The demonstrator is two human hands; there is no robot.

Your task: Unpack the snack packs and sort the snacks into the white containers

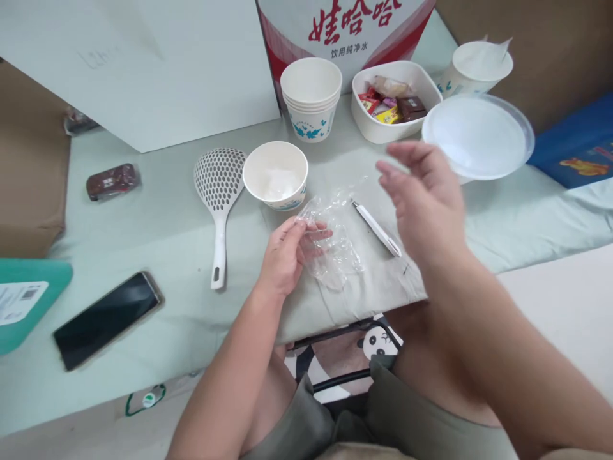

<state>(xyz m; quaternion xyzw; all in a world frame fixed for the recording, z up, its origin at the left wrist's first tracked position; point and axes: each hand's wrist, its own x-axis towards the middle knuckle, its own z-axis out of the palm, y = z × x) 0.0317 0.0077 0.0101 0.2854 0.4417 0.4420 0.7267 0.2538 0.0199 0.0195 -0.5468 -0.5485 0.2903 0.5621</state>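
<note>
My left hand [283,254] pinches a thin, crinkled clear plastic bag [338,246] over the front of the table. Its other fingers show through or behind the plastic. Slightly blurred, my right hand [426,191] is raised to the right with fingers apart and nothing visible in it. Between the hands lies a white pen [377,229]. Just beyond my left hand stands a paper bowl [276,167] with something whitish at its bottom. Left of that bowl rests a white slotted skimmer [219,211]. A round translucent lid [479,135] sits behind my right hand.
Stacked paper bowls [311,96] and a white tub [378,128] of wrapped snacks stand at the back, before a printed carton [354,38]. Another paper cup [479,64] holds clear plastic. A phone [108,319], a wrapped snack [112,182] and a green item [33,300] lie left.
</note>
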